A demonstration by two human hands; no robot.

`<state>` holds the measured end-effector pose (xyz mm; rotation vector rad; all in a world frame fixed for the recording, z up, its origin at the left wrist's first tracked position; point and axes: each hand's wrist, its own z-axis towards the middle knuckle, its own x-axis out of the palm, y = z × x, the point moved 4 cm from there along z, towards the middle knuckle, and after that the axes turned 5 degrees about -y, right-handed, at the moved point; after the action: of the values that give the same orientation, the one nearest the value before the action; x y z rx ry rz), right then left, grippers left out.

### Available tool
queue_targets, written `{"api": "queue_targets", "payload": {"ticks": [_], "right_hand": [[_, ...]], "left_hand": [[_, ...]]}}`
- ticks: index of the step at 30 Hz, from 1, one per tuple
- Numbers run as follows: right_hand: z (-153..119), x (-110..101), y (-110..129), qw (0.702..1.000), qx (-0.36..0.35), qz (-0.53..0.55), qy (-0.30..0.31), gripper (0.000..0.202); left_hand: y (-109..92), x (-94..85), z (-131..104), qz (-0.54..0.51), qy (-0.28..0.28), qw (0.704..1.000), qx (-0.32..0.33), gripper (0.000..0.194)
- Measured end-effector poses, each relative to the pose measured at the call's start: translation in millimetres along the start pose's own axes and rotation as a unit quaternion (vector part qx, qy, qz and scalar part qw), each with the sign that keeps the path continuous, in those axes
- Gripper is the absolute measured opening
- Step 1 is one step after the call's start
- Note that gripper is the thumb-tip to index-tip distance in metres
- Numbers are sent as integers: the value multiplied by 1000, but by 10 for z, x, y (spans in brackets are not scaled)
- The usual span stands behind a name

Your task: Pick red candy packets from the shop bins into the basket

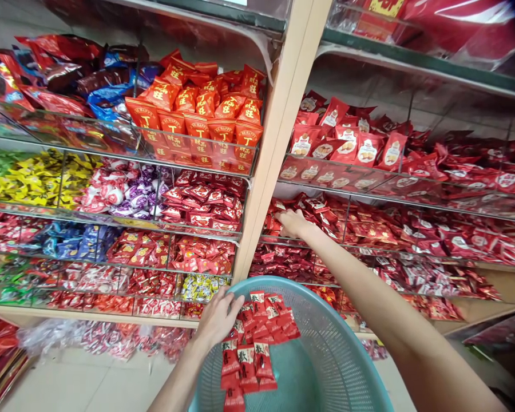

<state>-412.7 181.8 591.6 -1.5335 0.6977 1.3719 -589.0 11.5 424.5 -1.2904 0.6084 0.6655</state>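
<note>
The left hand (217, 317) is gripping the near-left rim of a teal plastic basket (326, 355), fingers curled over the edge and pressing against it. Inside the basket, a pile of small red snack packets (257, 343) is lying just beside that hand, some spilling toward the basket's middle. The right hand (292, 223) is reaching forward into a shelf compartment (347, 237) on the right-hand rack, fingers bent and closing over the red wrapped sweets (321, 209) heaped there; whether it is actually pinching one is too hidden to tell. A pale wooden upright (278, 131) is standing between the two racks, and orange-red packets (206, 109) are filling a bin up on the left rack
</note>
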Motion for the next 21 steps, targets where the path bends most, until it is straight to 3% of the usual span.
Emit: {"api": "queue_targets", "payload": {"ticks": [7,12,17,21], "right_hand": [[-55,-54,-45,999,2,36,-16,42],[-207,-201,-122,981,-9,176,-76,45],[-747,-440,-100,944,-52,274,-176,42],[-1265,-394,215,937,-113,284,-169,34]], "left_hand": [[-3,-7,4,5,13,1000,-10,50],[21,7,-1,7,21,999,-26,52],[20,8,11,6,18,1000,-20,52],[8,16,24,11,17,1000,-4,51]]}}
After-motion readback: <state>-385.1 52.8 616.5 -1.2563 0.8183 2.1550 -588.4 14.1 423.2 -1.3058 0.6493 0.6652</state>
